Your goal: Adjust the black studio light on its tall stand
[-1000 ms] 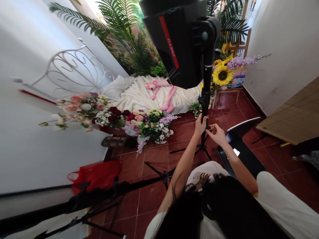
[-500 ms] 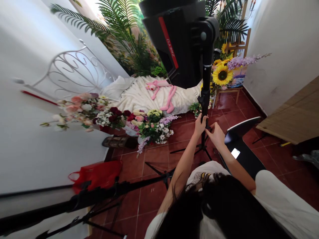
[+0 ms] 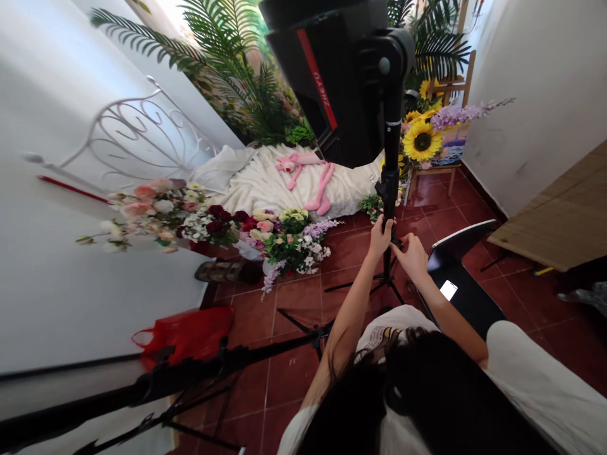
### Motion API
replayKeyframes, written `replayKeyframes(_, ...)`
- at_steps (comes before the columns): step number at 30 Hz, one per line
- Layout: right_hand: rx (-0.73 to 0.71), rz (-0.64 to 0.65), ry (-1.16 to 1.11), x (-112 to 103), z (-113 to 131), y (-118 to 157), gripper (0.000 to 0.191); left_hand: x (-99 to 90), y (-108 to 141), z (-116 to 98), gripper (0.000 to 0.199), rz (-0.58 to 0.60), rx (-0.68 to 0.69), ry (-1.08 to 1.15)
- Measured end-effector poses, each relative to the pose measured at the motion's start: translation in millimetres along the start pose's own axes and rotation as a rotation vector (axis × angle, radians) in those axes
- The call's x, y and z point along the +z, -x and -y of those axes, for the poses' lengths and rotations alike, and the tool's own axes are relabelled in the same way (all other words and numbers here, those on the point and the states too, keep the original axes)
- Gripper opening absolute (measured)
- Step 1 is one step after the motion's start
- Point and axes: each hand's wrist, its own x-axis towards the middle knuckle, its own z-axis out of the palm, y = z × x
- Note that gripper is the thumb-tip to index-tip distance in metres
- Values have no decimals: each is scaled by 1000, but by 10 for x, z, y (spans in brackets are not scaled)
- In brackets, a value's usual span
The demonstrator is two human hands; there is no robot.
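A black light stand (image 3: 390,148) rises upright in front of me, its legs spread on the floor. On its top sits a large black studio light (image 3: 327,82) with a red stripe. My left hand (image 3: 380,237) is wrapped round the pole of the stand below a clamp. Just to the right and slightly lower, my right hand (image 3: 411,256) pinches a small knob (image 3: 395,241) on the pole's lower collar; its fingers partly hide the knob.
A black chair (image 3: 467,297) with a lit phone (image 3: 448,290) stands at right. Another black stand (image 3: 190,373) crosses the lower left, near a red bag (image 3: 190,332). Flower bunches (image 3: 284,243) line a white-draped bed (image 3: 256,174) bearing a pink plush toy (image 3: 322,196). Sunflowers (image 3: 422,140) stand behind.
Both hands keep the same hold on the stand. The view has shifted very slightly; nothing else has visibly moved.
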Motion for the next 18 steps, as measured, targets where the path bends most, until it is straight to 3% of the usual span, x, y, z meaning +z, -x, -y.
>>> replayKeyframes(9, -31, 58, 53, 28, -48, -89, 34, 7, 10, -20, 58, 0, -17, -14)
replayKeyframes(18, 70, 152, -467, 135, -194, -195, 62, 11, 9, 30, 58, -11, -22, -24)
